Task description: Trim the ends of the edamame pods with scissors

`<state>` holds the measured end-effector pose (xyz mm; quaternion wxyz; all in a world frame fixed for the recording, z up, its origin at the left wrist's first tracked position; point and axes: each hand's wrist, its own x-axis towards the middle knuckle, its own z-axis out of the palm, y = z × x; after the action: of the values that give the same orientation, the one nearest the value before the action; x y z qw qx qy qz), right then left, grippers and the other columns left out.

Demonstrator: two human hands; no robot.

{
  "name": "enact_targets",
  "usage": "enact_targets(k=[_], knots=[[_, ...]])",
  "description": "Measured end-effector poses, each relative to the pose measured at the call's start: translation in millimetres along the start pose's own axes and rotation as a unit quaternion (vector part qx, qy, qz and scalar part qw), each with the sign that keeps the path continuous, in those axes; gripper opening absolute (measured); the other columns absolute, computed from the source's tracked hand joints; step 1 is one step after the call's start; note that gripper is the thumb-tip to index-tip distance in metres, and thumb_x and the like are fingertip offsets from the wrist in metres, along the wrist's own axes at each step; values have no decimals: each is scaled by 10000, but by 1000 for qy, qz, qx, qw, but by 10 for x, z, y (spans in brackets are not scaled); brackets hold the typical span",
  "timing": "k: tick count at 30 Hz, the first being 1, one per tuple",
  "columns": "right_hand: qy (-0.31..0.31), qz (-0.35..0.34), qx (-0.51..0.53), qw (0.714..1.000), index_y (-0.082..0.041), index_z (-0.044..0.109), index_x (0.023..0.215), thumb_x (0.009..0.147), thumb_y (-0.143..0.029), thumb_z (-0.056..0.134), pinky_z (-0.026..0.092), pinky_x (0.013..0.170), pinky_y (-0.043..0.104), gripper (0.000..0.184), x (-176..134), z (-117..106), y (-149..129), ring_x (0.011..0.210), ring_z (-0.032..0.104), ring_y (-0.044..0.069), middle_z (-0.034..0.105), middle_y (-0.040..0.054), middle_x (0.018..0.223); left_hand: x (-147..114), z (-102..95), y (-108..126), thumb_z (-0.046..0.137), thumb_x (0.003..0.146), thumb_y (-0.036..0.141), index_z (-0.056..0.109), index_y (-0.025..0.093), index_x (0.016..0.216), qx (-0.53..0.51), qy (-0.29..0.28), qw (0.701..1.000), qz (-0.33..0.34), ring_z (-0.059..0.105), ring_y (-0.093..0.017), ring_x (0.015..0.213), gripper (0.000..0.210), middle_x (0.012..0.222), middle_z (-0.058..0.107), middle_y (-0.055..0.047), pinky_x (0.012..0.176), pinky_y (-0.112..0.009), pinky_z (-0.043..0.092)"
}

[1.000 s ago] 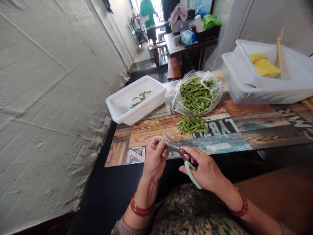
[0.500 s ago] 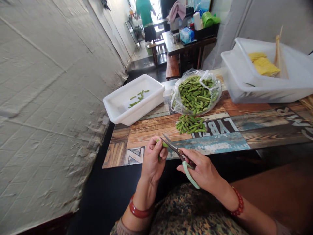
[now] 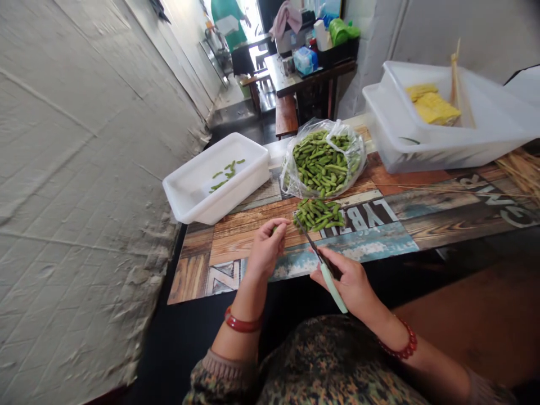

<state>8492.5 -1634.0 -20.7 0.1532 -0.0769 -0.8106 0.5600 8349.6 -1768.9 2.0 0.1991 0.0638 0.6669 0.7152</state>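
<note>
My left hand [image 3: 265,247] is closed above the table's near edge, with a bit of a green bean pod [image 3: 275,229] showing between its fingers; most of the pod is hidden. In my right hand [image 3: 348,281] is a pair of scissors [image 3: 331,284] with pale green handles. Their dark blades look closed and point away from me, apart from the left hand. Just beyond the blade tips lies a small heap of green pods [image 3: 318,215]. Behind it, a clear plastic bag [image 3: 358,163] stands open, full of similar pods. Several pods [image 3: 228,173] rest inside the white tub [image 3: 242,194] at left.
Stacked white bins [image 3: 390,160] with yellow packets [image 3: 434,107] stand on the right of the patterned table [image 3: 236,230]. Dry straw-like stalks [image 3: 521,171] lie beside them. A whitish wall [image 3: 84,169] runs along the left. Farther back are another table [image 3: 287,81] and a person in green [image 3: 230,25].
My left hand has reached forward and turned, so less of the pod shows. The scissors have come away from the pod, and their blades have closed. The view has shifted slightly.
</note>
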Motion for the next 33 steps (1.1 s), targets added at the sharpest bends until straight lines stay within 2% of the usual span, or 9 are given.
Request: enact_targets(k=[4,8,13,18,20,25,27,30,33], knots=[[12,5,7,1000,-134,675,1182,843,-393,646,577,712,286,428,12,-58,-10,726,700,192,737,80,861,219,151,-113,664,764,243,670,165,768,267,-12,955,129,538,-134,653,78,685,628,1,613,-232,384],[24,2,5,1000,-149,684,1168,836,-401,649,579,717,296,419,7,-80,-7,690,690,186,737,68,830,311,240,-171,673,740,204,651,176,767,413,-17,902,127,542,-156,627,45,665,620,-2,613,-254,362],[33,6,11,999,-155,686,1165,837,-397,652,574,705,269,410,-7,-110,9,689,690,174,742,60,850,322,162,-211,589,779,148,617,169,729,406,-27,901,152,555,-155,666,61,686,627,-10,643,-251,375],[39,21,24,999,-129,696,1138,836,-381,644,574,719,253,397,1,-137,-26,735,705,177,753,73,915,269,32,-225,574,834,216,620,167,757,347,24,923,162,561,-143,666,102,713,642,-8,651,-242,404],[40,27,30,998,-118,697,1134,833,-381,640,578,724,259,404,5,-128,-48,736,709,181,756,80,919,253,53,-215,575,843,211,647,168,794,377,18,911,167,585,-151,697,97,753,669,-22,672,-249,416],[28,23,20,999,-121,694,1146,839,-378,632,581,722,274,406,-12,-91,-83,745,710,190,751,76,886,250,224,-158,636,816,190,698,172,891,527,-16,837,147,630,-218,796,99,855,702,-78,691,-293,429],[23,20,16,999,-131,689,1159,839,-379,634,580,713,271,408,-23,-88,-82,745,709,189,747,70,879,252,254,-147,645,812,185,714,178,912,546,-22,825,148,640,-236,849,121,920,708,-95,712,-305,437],[34,18,8,999,-146,691,1152,832,-381,646,579,720,267,399,-29,-90,-75,749,709,185,748,65,901,249,200,-175,630,828,188,737,188,894,507,-8,846,167,639,-225,860,126,932,708,-92,742,-308,445],[38,21,11,999,-157,696,1139,829,-382,646,578,734,265,386,-14,-85,-79,749,709,178,752,62,929,216,72,-223,632,831,231,748,169,858,382,18,908,172,626,-192,780,135,833,705,-74,738,-299,449]])
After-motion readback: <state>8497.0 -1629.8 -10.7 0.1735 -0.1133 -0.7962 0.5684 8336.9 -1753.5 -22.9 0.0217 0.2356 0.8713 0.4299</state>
